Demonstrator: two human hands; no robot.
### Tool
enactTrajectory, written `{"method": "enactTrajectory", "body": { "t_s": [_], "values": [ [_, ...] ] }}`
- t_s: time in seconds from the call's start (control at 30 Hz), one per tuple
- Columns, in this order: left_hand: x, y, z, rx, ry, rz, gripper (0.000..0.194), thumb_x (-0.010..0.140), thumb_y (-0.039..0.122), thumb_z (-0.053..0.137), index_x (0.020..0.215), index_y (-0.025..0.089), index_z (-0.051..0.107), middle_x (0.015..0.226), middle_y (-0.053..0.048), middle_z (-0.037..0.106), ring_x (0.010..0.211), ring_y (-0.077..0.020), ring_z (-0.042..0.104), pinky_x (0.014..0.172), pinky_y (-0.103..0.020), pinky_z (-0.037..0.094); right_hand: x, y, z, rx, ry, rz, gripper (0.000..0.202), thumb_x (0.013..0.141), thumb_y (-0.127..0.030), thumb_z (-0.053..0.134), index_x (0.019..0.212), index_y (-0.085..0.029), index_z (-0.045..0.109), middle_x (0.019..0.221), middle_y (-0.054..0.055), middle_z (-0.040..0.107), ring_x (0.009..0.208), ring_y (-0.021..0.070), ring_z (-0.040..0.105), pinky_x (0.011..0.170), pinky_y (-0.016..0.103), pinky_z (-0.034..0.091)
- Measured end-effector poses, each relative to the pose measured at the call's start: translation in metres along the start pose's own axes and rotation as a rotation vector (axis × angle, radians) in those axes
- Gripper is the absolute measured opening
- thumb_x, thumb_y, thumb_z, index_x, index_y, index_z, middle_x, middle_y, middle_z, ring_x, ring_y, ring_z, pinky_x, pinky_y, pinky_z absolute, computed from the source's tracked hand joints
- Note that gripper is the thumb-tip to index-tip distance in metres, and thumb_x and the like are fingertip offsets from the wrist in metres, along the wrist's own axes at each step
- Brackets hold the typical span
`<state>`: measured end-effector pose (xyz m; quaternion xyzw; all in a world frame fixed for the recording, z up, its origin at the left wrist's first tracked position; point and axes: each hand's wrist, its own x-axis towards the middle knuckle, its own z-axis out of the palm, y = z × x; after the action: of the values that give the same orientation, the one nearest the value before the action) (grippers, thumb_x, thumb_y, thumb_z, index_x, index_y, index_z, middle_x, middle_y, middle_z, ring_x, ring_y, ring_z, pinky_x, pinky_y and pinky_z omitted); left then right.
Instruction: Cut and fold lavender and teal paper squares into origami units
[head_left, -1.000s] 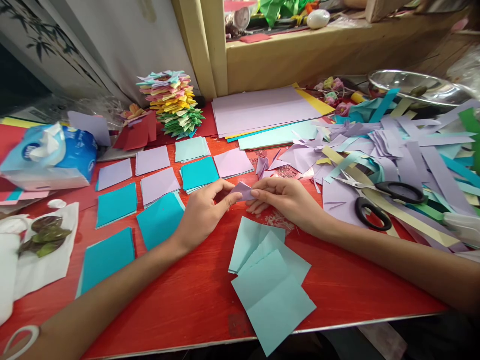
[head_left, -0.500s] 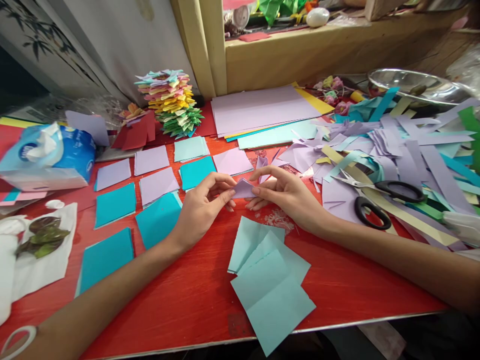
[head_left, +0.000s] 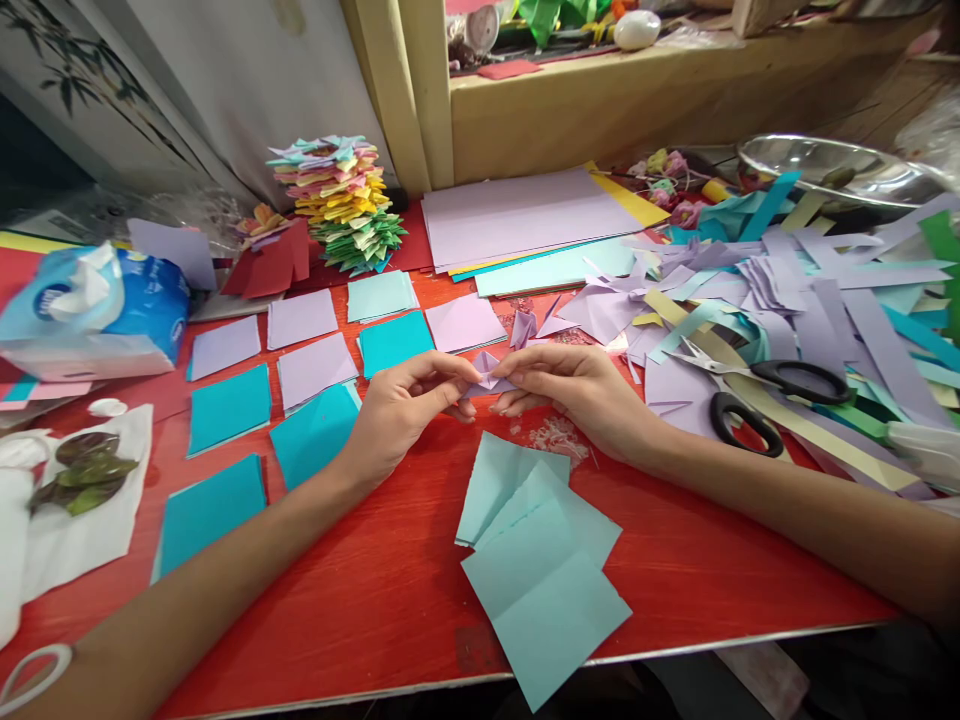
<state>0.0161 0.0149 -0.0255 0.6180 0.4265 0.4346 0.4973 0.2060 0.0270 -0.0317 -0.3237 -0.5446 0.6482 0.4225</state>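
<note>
Head cam | folded lilac paper [head_left: 487,370] — between left hand [head_left: 405,408] and right hand [head_left: 583,388] | each — pinching one end

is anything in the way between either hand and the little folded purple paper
Nothing visible: the left hand and right hand both pinch the folded purple paper directly. The scissors lie beyond the right hand, not between.

Red table [head_left: 375,600] in front of me w/ a thin pale edge [head_left: 675,653], yellowish post [head_left: 420,90] & ledge [head_left: 600,115] behind, greyish panel [head_left: 225,70] w/ leaf print on my left tbh.
</note>
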Motion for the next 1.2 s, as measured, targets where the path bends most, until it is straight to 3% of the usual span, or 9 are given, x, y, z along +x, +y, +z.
{"method": "enactTrajectory", "body": {
  "t_s": [0.33, 0.6, 0.7, 0.8, 1.03, 1.2],
  "values": [
    [-0.003, 0.0049, 0.0017, 0.12, -0.007, -0.031, 0.013, 0.079, 0.028, 0.058, 0.086, 0.018, 0.064, 0.076, 0.0, 0.063, 0.065, -0.011, 0.062, 0.068, -0.024, 0.051, -0.0004, -0.0017, 0.0009, -0.035, 0.042, 0.057, 0.013, 0.077, -0.02, 0.06, 0.085, -0.018, 0.069, 0.08, 0.002, 0.07, 0.067, 0.0125, 0.068, 0.071, 0.026, 0.057],
    [-0.0056, 0.004, 0.0025, 0.356, 0.0, 0.11, 0.015, 0.083, 0.025, 0.053, 0.088, 0.019, 0.065, 0.087, -0.002, 0.063, 0.067, -0.0102, 0.06, 0.068, -0.023, 0.05, 0.0004, -0.0004, 0.0002, -0.025, 0.027, 0.078, 0.014, 0.077, -0.023, 0.06, 0.087, -0.016, 0.066, 0.082, 0.003, 0.069, 0.072, 0.0138, 0.068, 0.075, 0.028, 0.055],
    [-0.0066, 0.0042, 0.0028, 0.431, -0.006, 0.168, 0.015, 0.083, 0.023, 0.052, 0.089, 0.02, 0.066, 0.091, -0.002, 0.064, 0.073, -0.0107, 0.06, 0.068, -0.022, 0.049, 0.0013, -0.0003, 0.0002, -0.041, 0.009, 0.061, 0.013, 0.076, -0.024, 0.061, 0.086, -0.016, 0.064, 0.084, 0.003, 0.067, 0.069, 0.0118, 0.066, 0.071, 0.026, 0.054],
    [-0.007, 0.0061, 0.0044, 0.486, -0.033, 0.208, 0.014, 0.083, 0.022, 0.053, 0.088, 0.02, 0.066, 0.089, -0.002, 0.064, 0.082, -0.0123, 0.059, 0.07, -0.022, 0.048, 0.0012, -0.0002, 0.0003, -0.073, -0.019, 0.041, 0.01, 0.078, -0.021, 0.059, 0.085, -0.015, 0.058, 0.073, 0.0, 0.064, 0.062, 0.0098, 0.063, 0.063, 0.024, 0.052],
    [-0.0044, 0.0045, 0.0052, 0.44, -0.025, 0.083, 0.024, 0.081, 0.029, 0.056, 0.104, 0.025, 0.058, 0.086, 0.0, 0.059, 0.076, -0.0113, 0.056, 0.065, -0.021, 0.047, -0.0019, 0.0002, 0.0036, -0.132, -0.058, -0.015, 0.012, 0.081, -0.017, 0.055, 0.084, -0.02, 0.043, 0.065, -0.005, 0.057, 0.056, 0.0085, 0.059, 0.056, 0.023, 0.047],
    [-0.0028, 0.001, 0.0045, 0.221, -0.022, -0.002, 0.033, 0.08, 0.027, 0.056, 0.112, 0.024, 0.049, 0.078, 0.001, 0.055, 0.058, -0.0085, 0.058, 0.053, -0.02, 0.049, 0.0003, -0.0007, 0.0058, -0.121, -0.02, 0.032, 0.026, 0.075, -0.025, 0.062, 0.097, -0.019, 0.048, 0.075, -0.001, 0.06, 0.064, 0.0106, 0.06, 0.058, 0.024, 0.05]
  ]
}}
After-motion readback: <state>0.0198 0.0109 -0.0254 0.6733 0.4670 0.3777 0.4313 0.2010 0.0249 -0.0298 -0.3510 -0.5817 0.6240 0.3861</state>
